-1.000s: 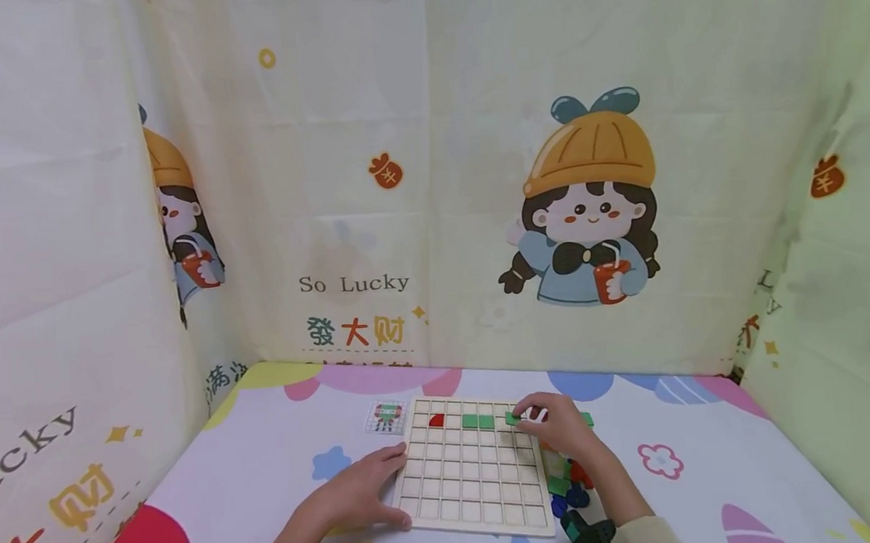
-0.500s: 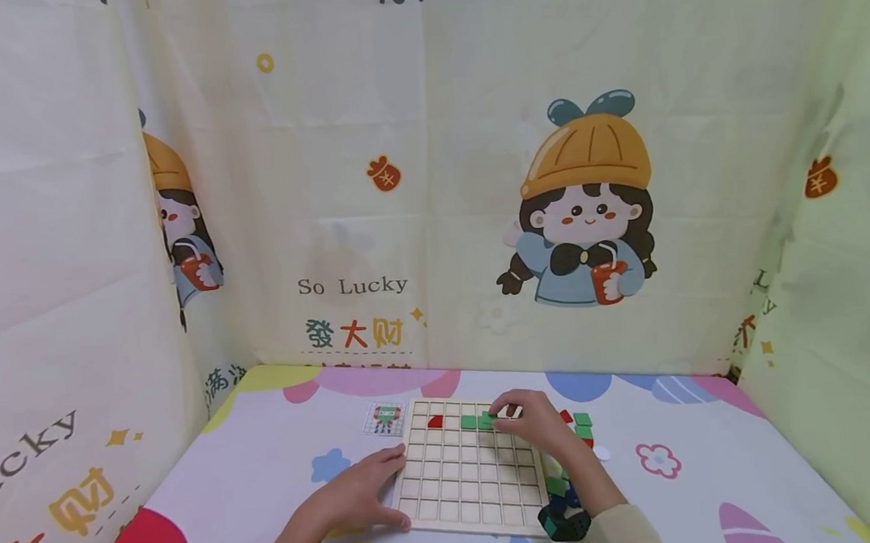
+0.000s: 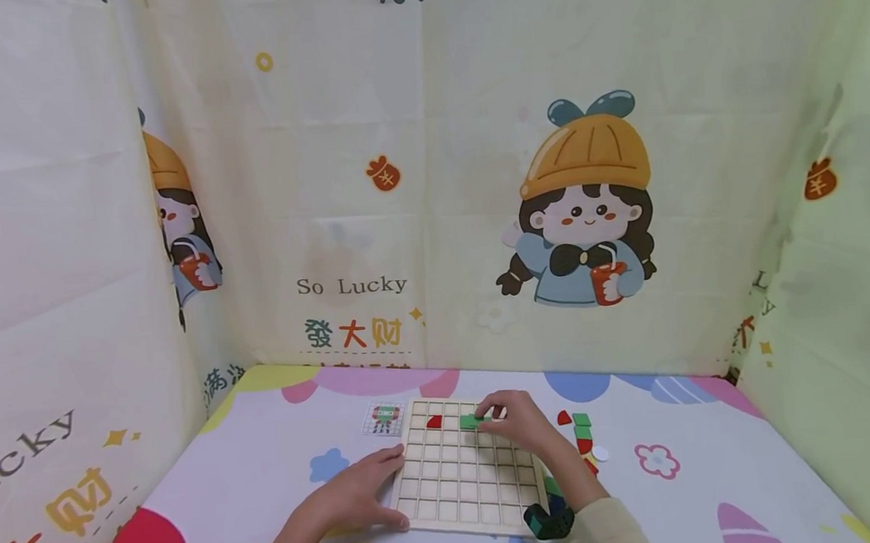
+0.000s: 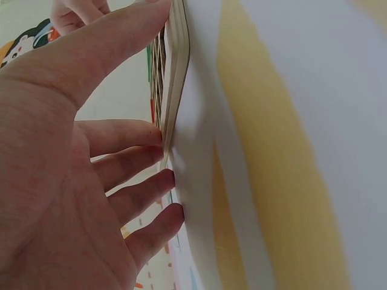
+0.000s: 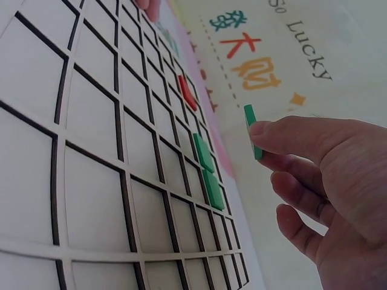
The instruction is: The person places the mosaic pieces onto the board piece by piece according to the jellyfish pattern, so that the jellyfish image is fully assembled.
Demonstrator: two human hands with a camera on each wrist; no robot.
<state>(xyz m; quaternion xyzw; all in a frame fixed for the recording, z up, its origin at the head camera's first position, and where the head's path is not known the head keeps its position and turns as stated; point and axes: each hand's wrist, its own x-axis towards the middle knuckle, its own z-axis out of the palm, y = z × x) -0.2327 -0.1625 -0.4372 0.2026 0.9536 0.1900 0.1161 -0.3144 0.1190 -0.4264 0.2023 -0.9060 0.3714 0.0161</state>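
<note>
Your right hand [image 3: 519, 424] is over the far part of the board [image 3: 464, 502], at about 1 o'clock from the board's middle. Its fingertips pinch a green tile [image 5: 253, 132]; the other fingers are loosely curled beneath. In the right wrist view the tile is clear of the board, tilted up on edge, its long axis running roughly 12 to 6 o'clock in that picture with the thin edge towards the camera. In the head view the tile sits at your fingertips, above the second row from the far edge, just at 3 o'clock from the green tiles [image 3: 471, 421] already lying flat in the grid. A red tile [image 3: 434, 422] lies flat in the same row, towards 9 o'clock.

Your left hand [image 3: 359, 496] rests flat on the table [image 3: 253, 474] at the board's 9 o'clock edge, fingers straight and spread, fingertips touching the board's side; it grips nothing.

A small card [image 3: 384, 418] lies just off the board's far corner at 11 o'clock. Loose pieces [image 3: 581, 429], red and green, lie on the table at 3 o'clock from the board.
</note>
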